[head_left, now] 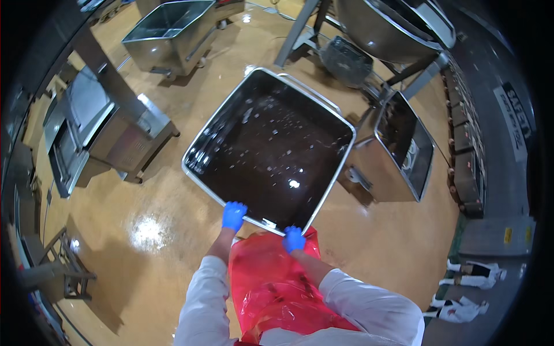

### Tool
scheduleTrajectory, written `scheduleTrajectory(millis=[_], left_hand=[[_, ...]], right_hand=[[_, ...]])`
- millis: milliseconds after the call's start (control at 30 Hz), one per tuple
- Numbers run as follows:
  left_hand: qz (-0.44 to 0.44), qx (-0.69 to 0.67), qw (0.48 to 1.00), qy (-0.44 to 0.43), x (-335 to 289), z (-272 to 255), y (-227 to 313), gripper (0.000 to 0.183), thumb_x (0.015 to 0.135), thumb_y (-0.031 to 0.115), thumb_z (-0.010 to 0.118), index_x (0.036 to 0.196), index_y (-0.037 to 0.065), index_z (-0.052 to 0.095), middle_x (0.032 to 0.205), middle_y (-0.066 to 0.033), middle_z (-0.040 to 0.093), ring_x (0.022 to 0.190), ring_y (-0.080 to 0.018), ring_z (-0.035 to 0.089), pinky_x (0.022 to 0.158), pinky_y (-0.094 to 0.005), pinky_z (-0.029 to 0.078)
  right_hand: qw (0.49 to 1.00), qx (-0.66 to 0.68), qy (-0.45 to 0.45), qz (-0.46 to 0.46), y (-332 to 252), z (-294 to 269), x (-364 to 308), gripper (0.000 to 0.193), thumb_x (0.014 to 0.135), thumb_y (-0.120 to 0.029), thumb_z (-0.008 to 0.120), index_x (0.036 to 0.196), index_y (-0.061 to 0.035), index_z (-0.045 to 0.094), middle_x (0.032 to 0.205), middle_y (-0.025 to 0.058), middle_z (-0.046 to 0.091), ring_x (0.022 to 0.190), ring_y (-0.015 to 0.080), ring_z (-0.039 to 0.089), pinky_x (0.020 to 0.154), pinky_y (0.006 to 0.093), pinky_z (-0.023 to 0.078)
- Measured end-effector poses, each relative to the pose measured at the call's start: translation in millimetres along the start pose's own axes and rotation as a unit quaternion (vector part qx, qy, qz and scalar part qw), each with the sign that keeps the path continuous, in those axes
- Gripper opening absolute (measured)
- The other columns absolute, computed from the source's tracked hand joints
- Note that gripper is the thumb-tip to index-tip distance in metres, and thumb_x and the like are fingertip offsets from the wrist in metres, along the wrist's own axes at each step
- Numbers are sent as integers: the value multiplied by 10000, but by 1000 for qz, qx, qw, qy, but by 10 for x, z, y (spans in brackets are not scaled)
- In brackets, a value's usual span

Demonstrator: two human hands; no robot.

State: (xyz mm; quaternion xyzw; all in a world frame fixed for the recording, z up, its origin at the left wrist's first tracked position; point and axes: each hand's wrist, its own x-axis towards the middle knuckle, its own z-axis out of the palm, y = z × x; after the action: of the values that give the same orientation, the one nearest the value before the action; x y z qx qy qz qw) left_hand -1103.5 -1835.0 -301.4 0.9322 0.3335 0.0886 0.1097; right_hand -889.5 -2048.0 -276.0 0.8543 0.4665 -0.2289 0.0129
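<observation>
Both of my hands, in blue gloves, are on the near rim of a large square metal tub cart (209, 194). My left hand (234, 216) is closed around the rim at the left of the near side. Close to the near corner, my right hand (294, 239) grips the same rim. Dark brown liquid (271, 144) with small pale bits and bright reflections fills the tub. A bar handle (311, 91) runs along its far right side. My red plastic apron (277, 271) hangs right behind the near edge.
A second metal tub (404, 147) stands close on the right, under a big tilted bowl machine (386, 29). An empty metal cart (170, 37) is at the far left. Left of me stands a steel machine (109, 132); a metal frame (69, 262) is nearer. The tan floor (150, 230) shines wet.
</observation>
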Motion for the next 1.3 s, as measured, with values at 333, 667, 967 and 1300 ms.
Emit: scheduleTrajectory(millis=[333, 667, 967, 1300], left_hand=[[-141, 57, 962, -225, -1401, -496, 277, 425, 597, 129, 865, 935, 169, 611, 975, -88, 634, 997, -314, 621, 851, -463, 489], [-358, -59, 756, -545, -1233, -64, 1081, 456, 958, 433, 547, 1261, 140, 720, 1279, -197, 693, 1240, -393, 634, 1051, -509, 501], [-560, -404, 723, -23, 1169, 502, 2161, 409, 1011, 406, 586, 1100, 14, 655, 1048, -203, 732, 947, -352, 707, 835, -474, 551], [-390, -333, 647, -564, 1558, 211, 1671, 366, 969, 320, 573, 1021, -9, 724, 842, -158, 744, 717, -282, 733, 640, -404, 582]], right_hand=[[788, 228, -563, -94, 189, -742, -27, 435, 885, -314, 687, 1253, -81, 690, 1177, 150, 734, 988, 400, 715, 876, 482, 587], [931, 345, -108, 48, 3456, -1256, 1802, 240, 961, -323, 662, 1036, -111, 746, 902, 66, 747, 747, 192, 684, 683, 350, 572], [825, 487, -95, 270, 4880, -2661, 2284, 240, 951, -324, 638, 1022, -102, 700, 879, 57, 710, 714, 168, 665, 580, 336, 544], [927, 323, 72, 174, 5536, -3231, 3377, 322, 936, -366, 648, 1013, -65, 736, 949, 134, 739, 839, 263, 708, 709, 391, 563]])
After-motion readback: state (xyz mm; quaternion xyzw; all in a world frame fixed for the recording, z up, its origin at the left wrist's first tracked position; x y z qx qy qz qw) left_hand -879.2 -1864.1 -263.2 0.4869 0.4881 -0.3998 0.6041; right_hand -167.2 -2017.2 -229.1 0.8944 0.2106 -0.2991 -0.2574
